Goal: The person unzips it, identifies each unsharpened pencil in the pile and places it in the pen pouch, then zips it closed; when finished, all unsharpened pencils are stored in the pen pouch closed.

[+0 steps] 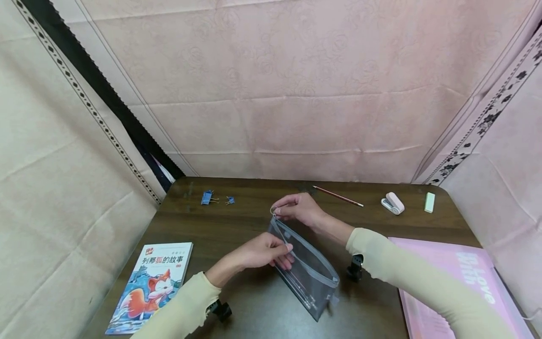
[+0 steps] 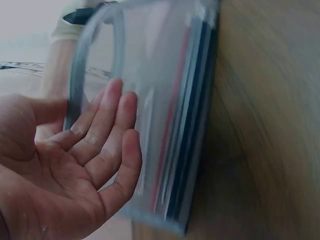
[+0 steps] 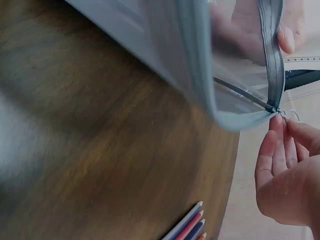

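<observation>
A see-through grey zip pouch (image 1: 305, 263) is held tilted above the table, its zipped mouth gaping. Long thin items, one of them red, show through its wall in the left wrist view. My left hand (image 1: 268, 252) pinches the mouth's edge between thumb and fingers; in the left wrist view that hand's fingers (image 2: 131, 150) curl in front of the pouch wall. At the pouch's far corner my right hand (image 1: 300, 207) pinches the zipper pull, by a small ring (image 3: 292, 115). The right wrist view shows the zipper (image 3: 272, 55) parted.
Blue binder clips (image 1: 207, 197) lie at the back left. Pencils (image 3: 187, 222) lie behind the right hand; a small stapler (image 1: 393, 203) and a pale green eraser-like block (image 1: 429, 202) are farther right. A fox storybook (image 1: 150, 287) lies left, a pink folder (image 1: 444, 263) right.
</observation>
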A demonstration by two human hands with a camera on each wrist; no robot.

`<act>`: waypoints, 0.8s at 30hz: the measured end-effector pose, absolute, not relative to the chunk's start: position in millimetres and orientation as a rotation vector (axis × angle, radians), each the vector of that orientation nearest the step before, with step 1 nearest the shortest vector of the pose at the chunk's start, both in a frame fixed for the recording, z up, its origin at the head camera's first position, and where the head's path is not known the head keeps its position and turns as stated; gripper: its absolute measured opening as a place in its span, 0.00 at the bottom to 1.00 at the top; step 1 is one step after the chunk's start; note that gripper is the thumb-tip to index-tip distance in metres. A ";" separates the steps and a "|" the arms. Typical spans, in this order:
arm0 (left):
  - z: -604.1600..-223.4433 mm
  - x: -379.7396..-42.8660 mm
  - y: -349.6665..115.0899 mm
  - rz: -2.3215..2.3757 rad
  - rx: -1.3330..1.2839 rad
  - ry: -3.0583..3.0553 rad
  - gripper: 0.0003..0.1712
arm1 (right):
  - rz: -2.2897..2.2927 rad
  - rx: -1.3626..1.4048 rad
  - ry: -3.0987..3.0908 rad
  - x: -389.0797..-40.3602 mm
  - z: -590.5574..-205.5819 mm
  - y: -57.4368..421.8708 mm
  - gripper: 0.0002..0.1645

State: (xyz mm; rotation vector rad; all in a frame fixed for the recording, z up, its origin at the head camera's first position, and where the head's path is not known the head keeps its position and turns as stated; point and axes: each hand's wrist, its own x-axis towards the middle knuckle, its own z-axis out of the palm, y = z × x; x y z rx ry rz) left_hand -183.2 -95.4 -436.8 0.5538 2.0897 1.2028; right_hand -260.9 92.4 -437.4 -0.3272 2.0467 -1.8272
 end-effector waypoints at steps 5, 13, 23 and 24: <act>-436.0 -196.1 -112.0 1.010 0.663 2.300 0.26 | -1.820 -0.366 2.097 -256.4 -433.1 99.7 0.12; -431.5 -234.2 -133.0 1.052 0.627 2.513 0.16 | -1.850 -0.395 2.058 -251.0 -429.3 109.6 0.12; -443.2 -259.3 -124.0 1.296 0.688 2.161 0.17 | -1.774 -0.571 2.118 -243.5 -421.4 111.4 0.11; -443.3 -258.9 -124.2 1.313 0.674 2.154 0.17 | -1.730 -0.593 2.153 -241.6 -419.4 112.4 0.11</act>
